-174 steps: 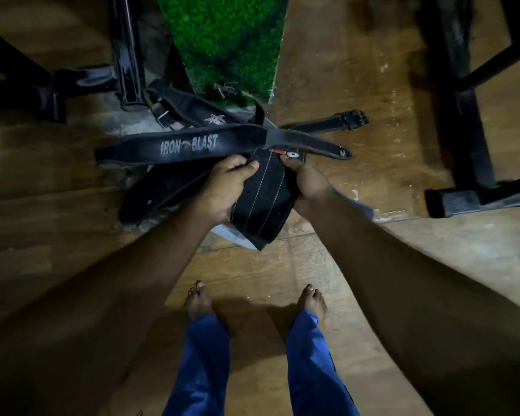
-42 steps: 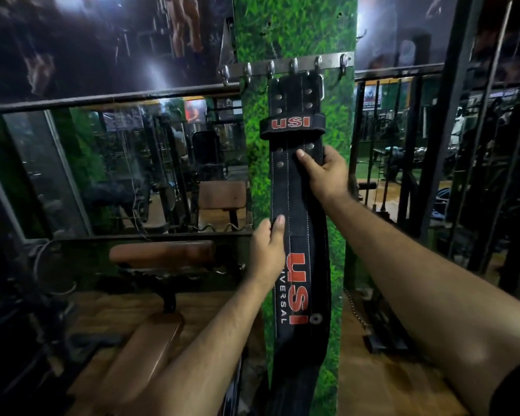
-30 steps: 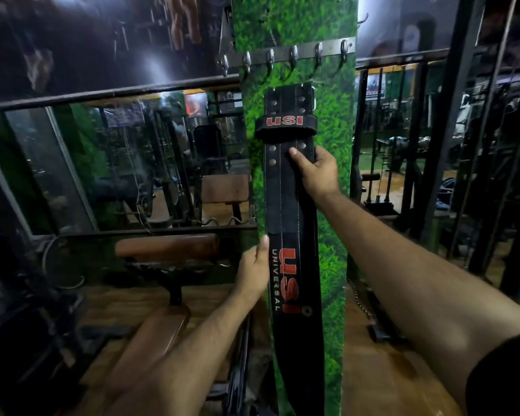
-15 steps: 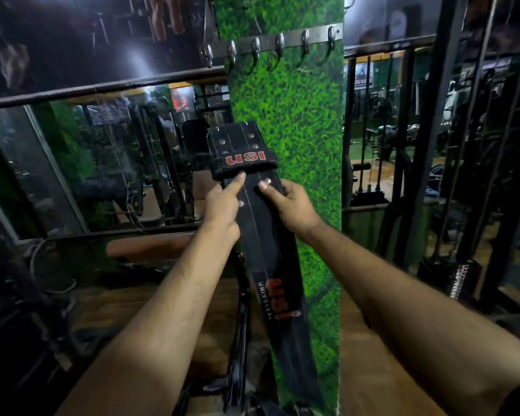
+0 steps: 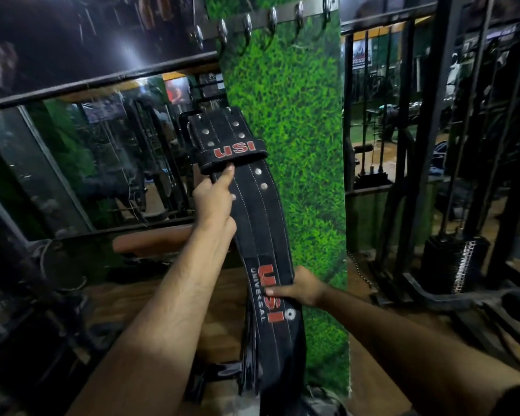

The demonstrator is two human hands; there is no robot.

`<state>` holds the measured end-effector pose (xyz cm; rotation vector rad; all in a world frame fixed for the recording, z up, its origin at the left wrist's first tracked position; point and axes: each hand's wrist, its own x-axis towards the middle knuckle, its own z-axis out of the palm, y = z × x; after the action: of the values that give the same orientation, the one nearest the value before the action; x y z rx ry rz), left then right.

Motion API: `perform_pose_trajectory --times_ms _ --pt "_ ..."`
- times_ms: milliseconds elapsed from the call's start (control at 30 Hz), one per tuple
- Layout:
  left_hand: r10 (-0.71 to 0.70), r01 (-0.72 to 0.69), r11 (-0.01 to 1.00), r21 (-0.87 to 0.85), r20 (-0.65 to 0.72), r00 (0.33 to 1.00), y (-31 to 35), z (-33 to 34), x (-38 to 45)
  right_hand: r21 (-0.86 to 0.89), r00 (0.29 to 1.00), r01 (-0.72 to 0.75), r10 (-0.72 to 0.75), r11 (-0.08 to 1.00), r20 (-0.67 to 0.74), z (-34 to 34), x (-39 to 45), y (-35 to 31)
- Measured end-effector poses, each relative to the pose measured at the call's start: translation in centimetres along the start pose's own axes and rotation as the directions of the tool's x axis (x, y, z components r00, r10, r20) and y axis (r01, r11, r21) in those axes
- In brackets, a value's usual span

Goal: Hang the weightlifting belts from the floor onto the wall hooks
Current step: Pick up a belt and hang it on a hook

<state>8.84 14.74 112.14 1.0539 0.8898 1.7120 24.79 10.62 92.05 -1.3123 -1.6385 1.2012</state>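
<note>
Two hands hold the belt [image 5: 254,223] below the hooks [image 5: 246,24]: left hand [image 5: 215,199] clamped under its loop, right hand [image 5: 302,288] pinching the midsection. Best to raise the buckle end squarely onto one hook.

Bare hook rail [image 5: 261,18] on grass-clad pillar [image 5: 297,115]

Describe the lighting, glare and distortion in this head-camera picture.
Head view: dim gym overall, the grass panel brightest; a glare patch on the glossy poster upper left; reflections crowd the mirror; wide-angle bending tilts the hook rail and side bars; the belt and both hands stay fairly sharp.
</note>
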Motion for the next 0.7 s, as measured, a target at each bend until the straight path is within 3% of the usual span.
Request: perform_pose_trajectory --times_ms 67,133,233,367,467,567,700 --pt "0.006 -0.006 1.0 -0.005 -0.02 1.0 1.1 -0.4 0.7 -0.084 0.999 -0.042 0.043 0.996 0.018 -0.7 0.5 0.8" --pt "-0.031 0.031 0.999 0.008 -0.023 0.999 1.6 -0.8 1.0 0.029 0.999 0.043 -0.042 0.999 -0.028 -1.0 0.3 -2.9" --pt "-0.105 0.102 0.994 -0.041 -0.073 0.992 1.1 -1.2 1.9 0.276 0.956 0.286 -0.253 0.918 -0.148 -1.8 0.5 -9.5" --pt "-0.194 0.188 0.978 -0.094 -0.062 0.979 0.8 -1.1 1.7 0.281 0.921 0.373 -0.315 0.884 -0.231 -2.1 1.0 -11.5" --pt "-0.184 0.179 0.981 -0.075 -0.07 0.98 -0.2 -1.0 0.6 0.202 0.962 0.233 -0.194 0.951 -0.194 -1.8 0.5 -7.6" --pt "-0.173 0.167 0.982 -0.086 -0.066 0.983 -1.0 -1.4 1.5 0.063 0.989 -0.026 0.034 0.998 -0.142 -0.9 -1.4 -2.0" --pt "-0.162 0.16 0.986 -0.055 -0.034 0.986 -1.1 -1.8 2.7 0.005 0.98 -0.15 0.149 0.989 -0.129 -1.3 -2.9 -0.4"
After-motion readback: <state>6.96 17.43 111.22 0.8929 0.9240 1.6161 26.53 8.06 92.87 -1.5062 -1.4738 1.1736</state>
